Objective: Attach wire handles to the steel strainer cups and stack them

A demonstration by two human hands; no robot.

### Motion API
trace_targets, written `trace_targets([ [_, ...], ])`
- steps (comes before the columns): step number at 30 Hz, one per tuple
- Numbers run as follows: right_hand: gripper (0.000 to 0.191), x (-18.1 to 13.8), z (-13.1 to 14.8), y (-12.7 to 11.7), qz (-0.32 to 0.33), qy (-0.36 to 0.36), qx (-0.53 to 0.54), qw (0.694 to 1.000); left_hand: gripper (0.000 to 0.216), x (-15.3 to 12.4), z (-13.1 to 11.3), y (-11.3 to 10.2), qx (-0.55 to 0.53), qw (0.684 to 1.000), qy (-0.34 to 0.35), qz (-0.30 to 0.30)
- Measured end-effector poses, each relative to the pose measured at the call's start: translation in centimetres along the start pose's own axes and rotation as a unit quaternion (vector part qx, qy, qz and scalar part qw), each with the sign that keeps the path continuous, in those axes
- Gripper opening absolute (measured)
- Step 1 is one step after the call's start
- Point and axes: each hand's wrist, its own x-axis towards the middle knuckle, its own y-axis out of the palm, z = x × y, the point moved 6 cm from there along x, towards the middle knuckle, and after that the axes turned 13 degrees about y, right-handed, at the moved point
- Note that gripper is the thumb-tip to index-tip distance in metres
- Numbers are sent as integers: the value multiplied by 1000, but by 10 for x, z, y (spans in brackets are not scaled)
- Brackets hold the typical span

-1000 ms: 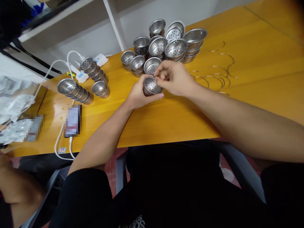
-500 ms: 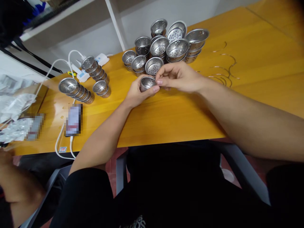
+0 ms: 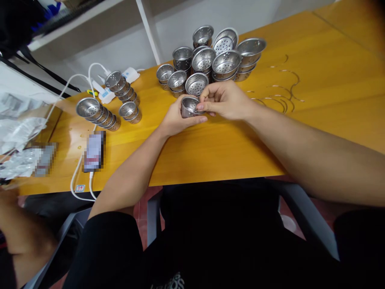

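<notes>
On the table (image 3: 195,156), centre: one small holed metal cup (image 3: 187,108), mouth upward, between the two hands.
Left hand (image 3: 176,119): curled round the cup's side, gripping it, thumb along the near side.
Right hand (image 3: 224,100): thumb and fingertips closed in a pinch at the cup's right rim; whether anything sits between them is too small to tell.
Rear cups (image 3: 203,60): a close cluster, many stacked, just beyond the hands.
Left-side stacks (image 3: 104,116): three, two leaning, well apart from the held cup.
Wires (image 3: 291,94): several, thin, curved, loose on the table right of the rear cups.
Cup work: judged part-way; held cup not yet set down, loose wires seemingly unused; which stacks are finished cannot be told.
Phone (image 3: 94,151): far left, cable attached.
</notes>
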Motion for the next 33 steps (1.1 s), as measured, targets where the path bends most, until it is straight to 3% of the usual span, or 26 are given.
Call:
trace_targets([
  [9, 67, -4, 4, 1, -34, -17, -8, 999, 103, -2, 2, -2, 17, 1000, -5, -3],
  [15, 53, -17, 14, -12, -115, -24, -126, 985, 108, -7, 18, -12, 64, 998, 6, -17],
  [23, 30, -16, 6, -3, -45, -77, -264, 961, 114, -7, 33, -10, 17, 999, 25, -16],
  [29, 37, -15, 0, 5, -21, -89, -273, 958, 106, -7, 34, -5, -1, 997, 71, 4],
  [33, 44, -16, 3, -4, -43, -75, -252, 964, 105, -8, 40, -2, -15, 997, 79, -6],
])
